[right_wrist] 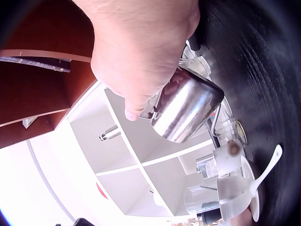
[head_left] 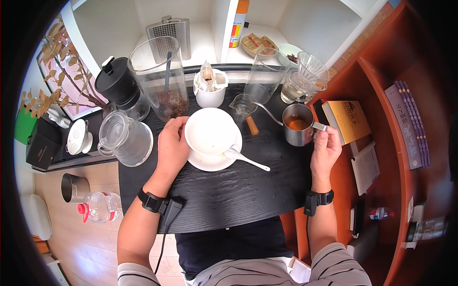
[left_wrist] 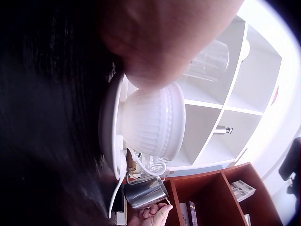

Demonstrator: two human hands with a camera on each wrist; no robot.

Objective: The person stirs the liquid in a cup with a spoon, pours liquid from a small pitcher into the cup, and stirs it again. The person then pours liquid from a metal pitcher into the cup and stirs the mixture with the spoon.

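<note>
A white cup [head_left: 210, 131] with a fluted outer side stands upright on a white saucer [head_left: 205, 164]. Beside it on the saucer lies a white spoon [head_left: 250, 160], its handle jutting out to the right over the table. My left hand [head_left: 172, 145] rests at the cup's left side, relaxed, with its fingertips partly hidden. With my right hand [head_left: 327, 150] I grip the handle of a steel gooseneck kettle [head_left: 292, 133], lidless and holding brown liquid. Its thin spout [head_left: 267, 112] points left towards the cup. In the right wrist view the kettle [right_wrist: 188, 106] shows its shiny side.
A small glass pitcher [head_left: 242, 109] with a wooden handle stands behind the cup. Along the back are a white drip-bag cup [head_left: 210, 95], tall glass cylinders [head_left: 157, 81], a black grinder [head_left: 117, 81] and a glass dripper [head_left: 310, 71]. A glass server [head_left: 126, 140] stands left, a yellow box [head_left: 348, 119] right.
</note>
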